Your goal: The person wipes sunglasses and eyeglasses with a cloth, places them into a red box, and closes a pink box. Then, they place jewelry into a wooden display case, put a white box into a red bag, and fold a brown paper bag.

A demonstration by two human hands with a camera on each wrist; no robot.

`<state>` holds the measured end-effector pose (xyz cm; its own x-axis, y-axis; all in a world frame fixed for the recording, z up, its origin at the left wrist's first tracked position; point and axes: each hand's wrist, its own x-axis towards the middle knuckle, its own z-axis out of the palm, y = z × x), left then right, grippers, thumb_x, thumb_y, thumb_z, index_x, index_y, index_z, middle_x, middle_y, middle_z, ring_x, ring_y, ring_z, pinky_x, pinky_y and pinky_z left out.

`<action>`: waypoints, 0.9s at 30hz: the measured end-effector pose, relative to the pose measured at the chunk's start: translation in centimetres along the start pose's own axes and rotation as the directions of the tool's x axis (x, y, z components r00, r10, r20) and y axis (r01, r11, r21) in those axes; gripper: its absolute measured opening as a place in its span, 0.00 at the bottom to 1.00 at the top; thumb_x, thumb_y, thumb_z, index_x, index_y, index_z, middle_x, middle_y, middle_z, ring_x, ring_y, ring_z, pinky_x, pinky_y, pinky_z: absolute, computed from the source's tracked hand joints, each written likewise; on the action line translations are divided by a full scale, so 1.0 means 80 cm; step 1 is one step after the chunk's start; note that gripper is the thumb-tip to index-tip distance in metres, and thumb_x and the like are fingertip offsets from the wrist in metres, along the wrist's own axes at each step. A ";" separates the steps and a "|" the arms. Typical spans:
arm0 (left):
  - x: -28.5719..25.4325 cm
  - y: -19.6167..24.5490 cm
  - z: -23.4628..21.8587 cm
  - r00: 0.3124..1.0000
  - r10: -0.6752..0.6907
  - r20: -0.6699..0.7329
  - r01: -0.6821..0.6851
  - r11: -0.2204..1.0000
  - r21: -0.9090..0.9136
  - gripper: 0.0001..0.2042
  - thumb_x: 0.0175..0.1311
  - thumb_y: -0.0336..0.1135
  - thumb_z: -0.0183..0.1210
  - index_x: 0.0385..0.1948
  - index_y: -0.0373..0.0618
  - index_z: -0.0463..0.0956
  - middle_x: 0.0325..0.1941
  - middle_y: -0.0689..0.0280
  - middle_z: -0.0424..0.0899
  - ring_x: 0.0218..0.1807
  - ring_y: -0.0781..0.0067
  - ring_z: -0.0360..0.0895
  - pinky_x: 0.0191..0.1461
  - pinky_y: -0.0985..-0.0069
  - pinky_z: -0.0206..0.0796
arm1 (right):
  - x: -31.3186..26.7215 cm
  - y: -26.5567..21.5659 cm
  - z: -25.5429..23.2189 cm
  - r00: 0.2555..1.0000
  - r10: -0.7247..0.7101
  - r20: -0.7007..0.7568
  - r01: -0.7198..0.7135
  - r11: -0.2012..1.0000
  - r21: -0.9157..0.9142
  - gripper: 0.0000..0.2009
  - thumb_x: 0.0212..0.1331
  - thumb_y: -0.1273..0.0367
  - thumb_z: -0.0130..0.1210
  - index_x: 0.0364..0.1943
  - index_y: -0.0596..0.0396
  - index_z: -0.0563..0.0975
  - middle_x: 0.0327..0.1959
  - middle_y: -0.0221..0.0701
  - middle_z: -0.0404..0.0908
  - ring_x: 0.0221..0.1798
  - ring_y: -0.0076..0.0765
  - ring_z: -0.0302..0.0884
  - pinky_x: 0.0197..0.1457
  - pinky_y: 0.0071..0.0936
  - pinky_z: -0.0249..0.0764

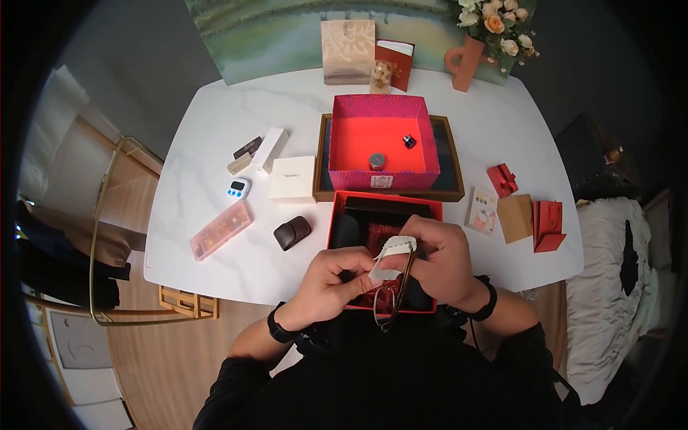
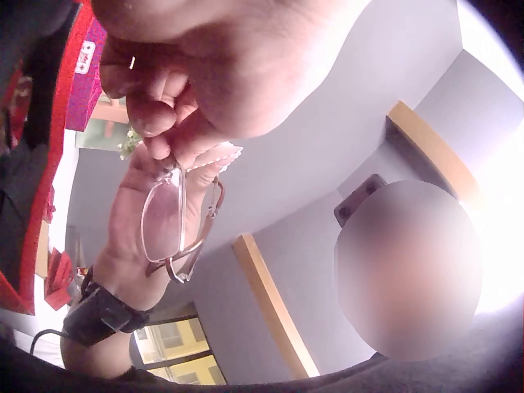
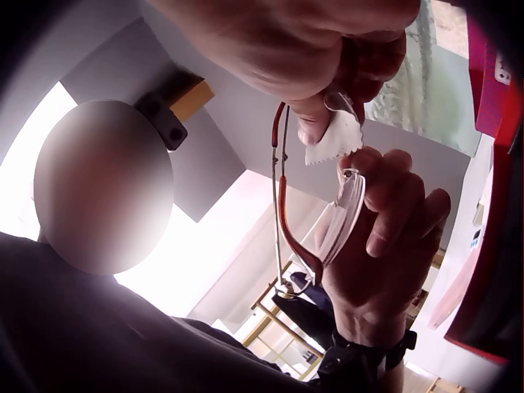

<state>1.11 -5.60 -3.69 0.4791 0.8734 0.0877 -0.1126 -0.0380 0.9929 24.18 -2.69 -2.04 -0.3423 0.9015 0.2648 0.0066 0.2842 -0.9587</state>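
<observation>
At the far left of the marbled white counter [image 1: 276,107], a translucent pink plastic case [image 1: 222,231] lay at a slant, with a white-and-blue digital timer [image 1: 238,188] just beyond it. Next came a long, narrow white carton [image 1: 269,150], a square white box [image 1: 292,179] with dark lettering and, nearer the person, a dark brown leather case [image 1: 292,233].

The person's left hand [image 1: 322,283] came next, its fingers pinching the edge of a pair of thin-rimmed eyeglasses with brown temples [image 1: 385,301]. These hung between the two hands, above an uncovered rectangular red box [image 1: 335,221]. Close against them was a small white cloth with a scalloped edge [image 1: 394,249], pinched by the thumb and fingers of the right hand [image 1: 441,261]. I could not tell whether the cloth was pressing on the lens. Behind the red box, a pink patterned box with a red interior [image 1: 351,180] held a silver-lidded jar [image 1: 377,161] and a small dark blue bottle [image 1: 409,141].

Farther right lay an illustrated pale packet [image 1: 481,209], a small red gift box with a bow [image 1: 502,180], a plain brown packet [image 1: 516,218] and a larger red box with its flap spread [image 1: 548,223].
</observation>
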 end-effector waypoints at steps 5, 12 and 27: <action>-0.001 0.005 -0.003 0.999 -0.043 -0.006 0.043 0.999 0.004 0.02 0.75 0.24 0.67 0.41 0.35 0.85 0.36 0.69 0.82 0.34 0.83 0.72 0.38 0.78 0.65 | 0.003 -0.002 -0.004 0.997 -0.055 0.062 0.060 0.995 -0.077 0.09 0.62 0.73 0.76 0.41 0.62 0.87 0.36 0.31 0.86 0.33 0.22 0.79 0.37 0.24 0.73; 0.000 0.008 -0.005 0.999 0.028 -0.043 -0.024 0.996 0.092 0.03 0.74 0.25 0.68 0.40 0.35 0.85 0.35 0.67 0.82 0.32 0.82 0.73 0.37 0.77 0.65 | 0.007 -0.027 -0.020 0.976 0.072 0.205 -0.063 0.997 -0.050 0.06 0.67 0.74 0.71 0.45 0.60 0.89 0.41 0.34 0.89 0.44 0.31 0.87 0.48 0.28 0.81; 0.001 0.012 -0.005 1.000 0.019 0.002 -0.019 0.984 0.176 0.04 0.73 0.26 0.69 0.40 0.35 0.86 0.34 0.66 0.83 0.32 0.80 0.72 0.38 0.77 0.66 | 0.003 -0.008 -0.022 0.967 -0.138 0.212 0.171 0.974 -0.146 0.08 0.63 0.74 0.73 0.44 0.59 0.88 0.43 0.35 0.91 0.45 0.39 0.87 0.49 0.33 0.82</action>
<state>0.67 -5.38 -2.76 0.4787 0.8715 0.1067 0.0331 -0.1393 0.9897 25.74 -2.08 -1.17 -0.5316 0.7635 0.3667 0.0847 0.4788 -0.8738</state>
